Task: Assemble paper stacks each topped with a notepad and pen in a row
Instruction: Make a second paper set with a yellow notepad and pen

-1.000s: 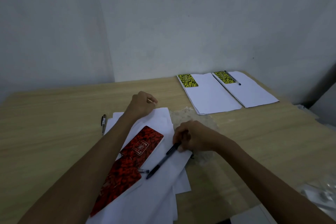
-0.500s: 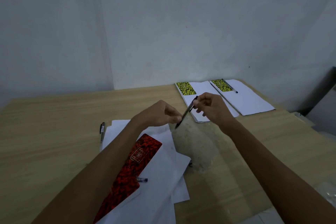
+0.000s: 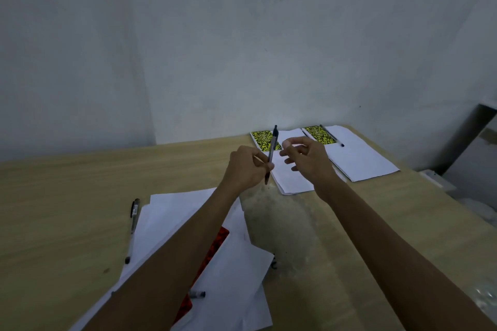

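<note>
Pen [image 3: 272, 152] now in left hand [image 3: 246, 169], pinched near tip, standing up above nearer stack [image 3: 291, 177]. Right hand [image 3: 306, 160] let go, fingers loose, holding nothing. Stack's yellow notepad [image 3: 265, 140] lacks pen (goes there next, probably).

1. The scene is dimly and evenly lit; colours are muted, with a bluish-grey cast on the wall [image 3: 242, 48].
2. No light source is seen; only soft, faint shadows are cast.
3. Slight motion blur is shown on the right hand [image 3: 306, 161].
4. Wide-angle bending is noticed at the edges, far from the hands.
5. No glare is seen.
</note>
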